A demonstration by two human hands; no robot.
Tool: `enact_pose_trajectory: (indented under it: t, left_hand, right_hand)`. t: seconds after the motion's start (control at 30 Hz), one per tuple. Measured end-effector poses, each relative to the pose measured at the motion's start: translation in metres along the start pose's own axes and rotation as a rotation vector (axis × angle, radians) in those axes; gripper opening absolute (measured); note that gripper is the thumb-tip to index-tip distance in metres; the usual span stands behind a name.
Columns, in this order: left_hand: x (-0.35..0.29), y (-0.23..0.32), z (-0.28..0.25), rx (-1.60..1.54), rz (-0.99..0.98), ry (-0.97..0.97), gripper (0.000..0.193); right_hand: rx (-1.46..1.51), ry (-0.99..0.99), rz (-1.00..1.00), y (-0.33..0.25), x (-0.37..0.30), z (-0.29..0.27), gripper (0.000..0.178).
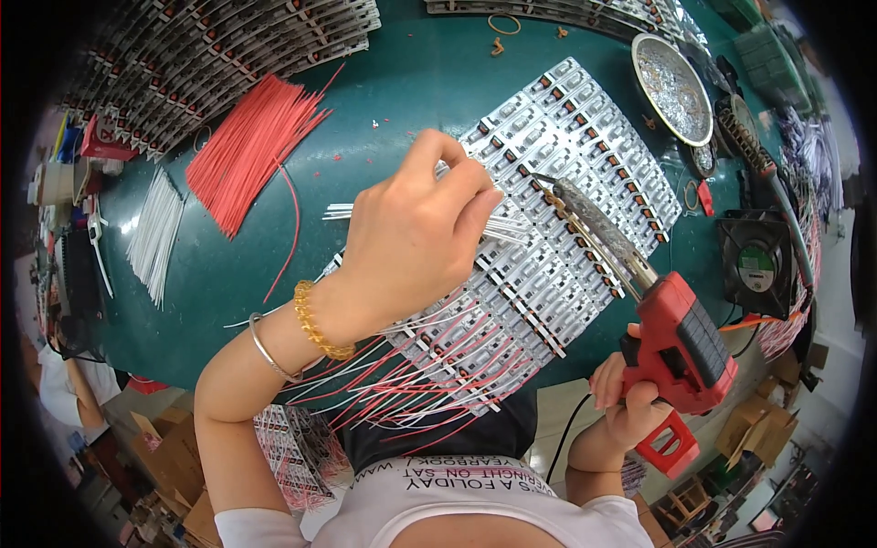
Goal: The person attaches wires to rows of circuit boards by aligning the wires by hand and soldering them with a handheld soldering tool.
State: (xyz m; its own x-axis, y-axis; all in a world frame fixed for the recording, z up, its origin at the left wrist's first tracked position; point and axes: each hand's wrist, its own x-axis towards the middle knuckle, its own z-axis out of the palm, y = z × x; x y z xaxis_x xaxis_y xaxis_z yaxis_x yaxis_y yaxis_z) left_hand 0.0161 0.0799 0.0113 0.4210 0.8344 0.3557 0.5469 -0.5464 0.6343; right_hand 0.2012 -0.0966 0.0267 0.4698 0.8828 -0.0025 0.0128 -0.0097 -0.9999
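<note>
My left hand (402,242) is closed round a thin bundle of white wires (505,228), whose ends stick out on both sides of the fingers. It sits just above a large panel of small circuit boards (585,137) that lies slanted on the table. Red and white wires (402,384) fan out from the panel's near edge toward my body. Gripped in my right hand (630,406) is a red and black soldering gun (681,342). Its dark tip reaches over the middle of the panel, to the right of my left hand; whether it touches cannot be made out.
Loose red wires (247,155) and white wires (157,228) lie on the green table at left. Stacked board panels (228,55) stand far left. At right are a round dish (671,91), a coil-holder tool (744,132) and a black fan (756,260).
</note>
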Motion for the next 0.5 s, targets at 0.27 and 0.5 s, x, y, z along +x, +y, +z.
enact_pose_trajectory:
  t: [0.27, 0.5]
  left_hand:
    - [-0.005, 0.004, 0.001, -0.076, -0.022, -0.079, 0.009]
    - [-0.005, 0.004, 0.008, 0.022, -0.007, -0.038, 0.012]
  right_hand:
    - [0.021, -0.058, 0.02, -0.002, -0.001, -0.007, 0.079]
    - [0.012, -0.035, 0.029, 0.0, -0.003, -0.004, 0.08]
